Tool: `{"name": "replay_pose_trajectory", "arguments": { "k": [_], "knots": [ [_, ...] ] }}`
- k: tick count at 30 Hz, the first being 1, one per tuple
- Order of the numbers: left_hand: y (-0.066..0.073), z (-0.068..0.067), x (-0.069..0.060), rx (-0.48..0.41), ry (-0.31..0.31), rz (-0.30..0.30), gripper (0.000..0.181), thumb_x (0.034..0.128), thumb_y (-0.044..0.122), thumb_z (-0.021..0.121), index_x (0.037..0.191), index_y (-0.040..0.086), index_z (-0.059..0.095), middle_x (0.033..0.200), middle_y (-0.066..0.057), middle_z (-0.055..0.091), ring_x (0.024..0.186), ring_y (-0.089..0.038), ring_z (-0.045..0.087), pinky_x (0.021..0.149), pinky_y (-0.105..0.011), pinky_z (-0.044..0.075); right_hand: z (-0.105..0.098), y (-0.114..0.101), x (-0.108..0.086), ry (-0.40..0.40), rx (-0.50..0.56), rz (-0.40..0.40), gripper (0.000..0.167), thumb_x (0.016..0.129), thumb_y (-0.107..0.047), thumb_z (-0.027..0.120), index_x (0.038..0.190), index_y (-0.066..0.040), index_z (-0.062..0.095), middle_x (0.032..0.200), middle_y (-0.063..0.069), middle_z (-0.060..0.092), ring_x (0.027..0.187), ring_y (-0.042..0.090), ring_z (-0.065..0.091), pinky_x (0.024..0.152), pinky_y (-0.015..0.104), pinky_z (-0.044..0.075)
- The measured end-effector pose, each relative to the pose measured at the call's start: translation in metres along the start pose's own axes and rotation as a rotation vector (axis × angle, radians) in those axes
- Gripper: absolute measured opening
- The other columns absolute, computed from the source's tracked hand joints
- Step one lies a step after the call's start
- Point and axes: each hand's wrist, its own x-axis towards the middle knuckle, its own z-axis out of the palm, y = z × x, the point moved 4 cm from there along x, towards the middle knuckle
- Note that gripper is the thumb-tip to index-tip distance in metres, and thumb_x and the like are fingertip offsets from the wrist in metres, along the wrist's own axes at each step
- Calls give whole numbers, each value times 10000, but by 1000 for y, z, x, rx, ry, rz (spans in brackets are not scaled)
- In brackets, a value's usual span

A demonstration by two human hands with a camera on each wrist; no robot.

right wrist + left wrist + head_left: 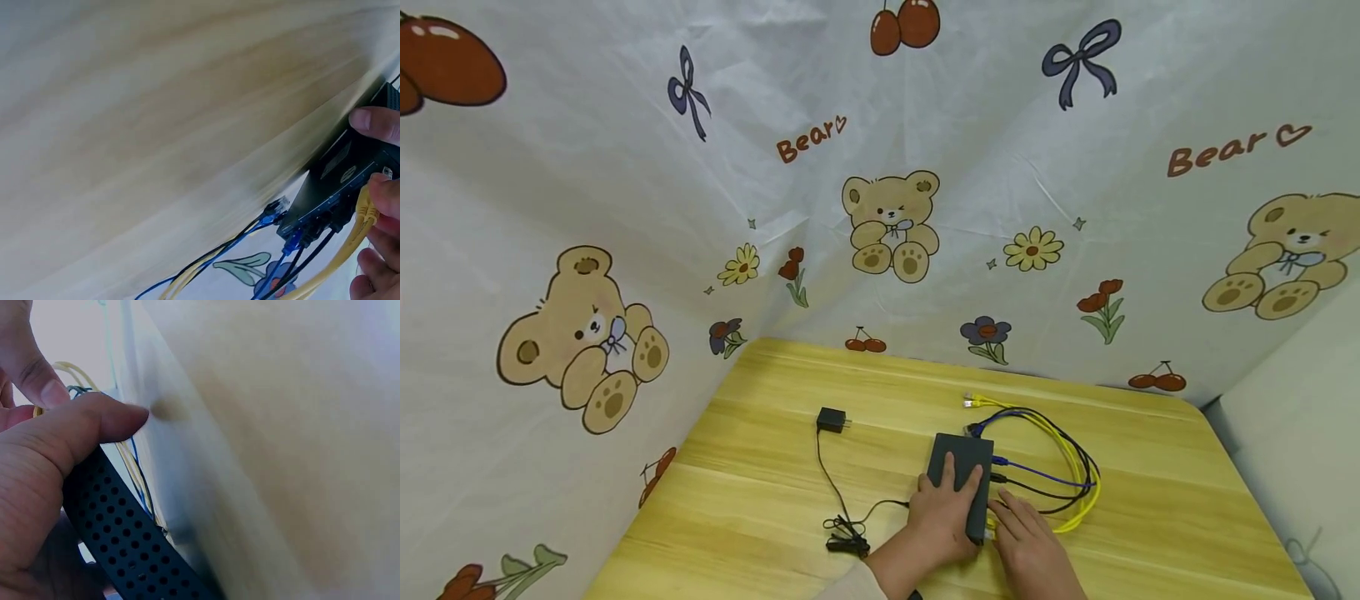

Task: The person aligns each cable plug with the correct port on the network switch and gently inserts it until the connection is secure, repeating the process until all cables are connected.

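A black network switch (pixel 958 447) lies on the table, its perforated side (pixel 128 534) showing in the left wrist view. My left hand (pixel 942 512) holds it, fingers spread over the top and thumb bent round the near end. At the switch's right side, my right hand (pixel 1030 542) pinches a yellow network cable (pixel 364 209) by its plug end at the ports. Its fingers partly hide the plug. Beside it, a blue cable (pixel 1037 472) and black cables (pixel 322 245) are in other ports. A thin black power cord (pixel 887 502) runs from the switch's left side.
A black power adapter (pixel 831 419) lies at the left, with a tied cord bundle (pixel 847 540) nearer me. Loose yellow (pixel 972 402) and blue (pixel 974 429) cable ends lie behind the switch. The cables loop to the right. A bear-printed cloth (pixel 895 308) hangs round the table.
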Motion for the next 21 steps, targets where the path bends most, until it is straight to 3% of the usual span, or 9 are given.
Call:
{"name": "replay_pose_trajectory", "arguments": {
  "k": [4, 9, 12, 15, 16, 17, 21],
  "knots": [
    [0, 1, 2, 2, 4, 0, 1110, 672, 595, 837, 1558, 500, 174, 1648, -94, 190, 1290, -501, 435, 748, -478, 519, 2, -1, 1, -4, -5, -23, 703, 1096, -287, 49, 665, -99, 571, 1093, 112, 709, 1192, 321, 602, 1080, 363, 330],
    [-2, 2, 2, -5, 9, -17, 1137, 650, 609, 842, 1558, 503, 167, 1650, -98, 182, 1285, -500, 439, 742, -481, 519, 3, 0, -2, -19, -33, 43, 717, 1086, -377, 54, 685, -53, 553, 1052, 166, 699, 1144, 399, 612, 996, 462, 440],
    [-3, 2, 1, -19, 25, -27, 1139, 649, 616, 838, 1558, 506, 161, 1651, -100, 179, 1274, -482, 453, 732, -467, 514, 1, 4, -4, -31, -18, 115, 480, 1044, -377, 506, 693, -54, 548, 1056, 205, 699, 1126, 450, 609, 923, 536, 479],
    [-5, 2, -1, -37, 33, -38, 1148, 645, 628, 838, 1559, 507, 153, 1654, -97, 172, 1264, -458, 465, 728, -454, 508, -1, 9, -3, -43, 0, 161, 347, 738, -235, 867, 708, -95, 551, 1086, 207, 701, 1124, 465, 610, 912, 586, 484],
    [-5, 2, -1, -42, 33, -41, 1152, 644, 633, 839, 1559, 507, 150, 1655, -95, 168, 1263, -450, 467, 730, -451, 508, -3, 11, -3, -44, 9, 180, 384, 620, -192, 917, 707, -117, 551, 1094, 200, 701, 1124, 465, 611, 905, 605, 481],
    [-6, 1, -2, -51, 31, -42, 1158, 639, 634, 844, 1559, 507, 152, 1655, -95, 166, 1261, -445, 468, 730, -451, 506, -4, 13, -3, -46, 8, 196, 400, 600, -205, 935, 707, -136, 556, 1102, 188, 704, 1122, 458, 614, 905, 611, 479],
    [-6, 0, -2, -60, 23, -46, 1167, 635, 641, 850, 1560, 505, 151, 1657, -90, 159, 1270, -439, 465, 751, -456, 511, -3, 20, -6, -76, -14, 235, 356, 637, -312, 922, 710, -190, 596, 1143, 128, 708, 1156, 404, 608, 936, 616, 450]
  ]
}}
